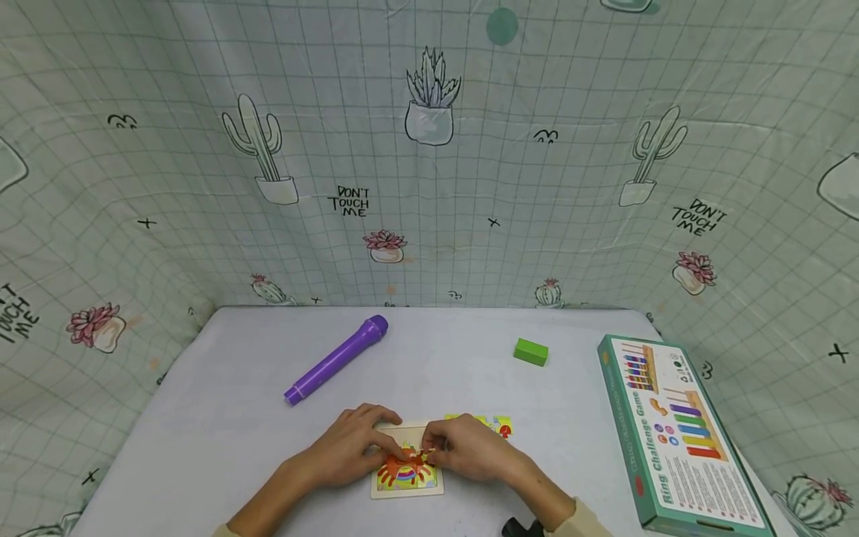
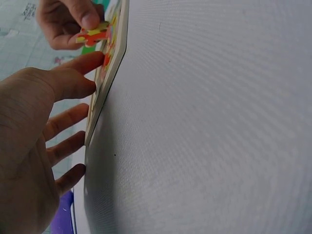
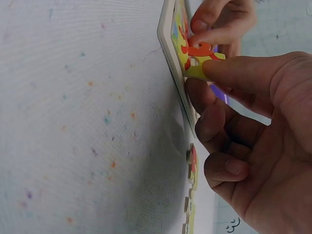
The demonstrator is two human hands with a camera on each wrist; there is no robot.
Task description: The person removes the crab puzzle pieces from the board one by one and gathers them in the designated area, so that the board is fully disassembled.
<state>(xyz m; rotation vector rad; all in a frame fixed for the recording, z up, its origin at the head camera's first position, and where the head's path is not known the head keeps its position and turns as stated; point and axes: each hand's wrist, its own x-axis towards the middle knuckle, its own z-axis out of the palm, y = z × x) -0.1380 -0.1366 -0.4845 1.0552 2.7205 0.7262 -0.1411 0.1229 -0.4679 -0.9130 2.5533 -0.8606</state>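
A wooden puzzle board (image 1: 407, 493) with a red-orange crab picture lies on the table near its front. My right hand (image 1: 470, 447) pinches a yellow and red puzzle piece (image 3: 199, 61) between thumb and fingers, tilted at the board's right side. My left hand (image 1: 349, 447) rests at the board's left side with fingers spread, thumb and index touching the picture; its other fingers lie along the frame in the left wrist view. Several loose puzzle pieces (image 1: 503, 426) lie behind and beside my right hand, partly hidden by it.
A purple stick-shaped tube (image 1: 335, 362) lies at the back left. Toward the back right sits a green block (image 1: 531, 352). A Ring Challenge Game box (image 1: 684, 440) stands along the right edge. A black object (image 1: 522, 528) is by my right forearm.
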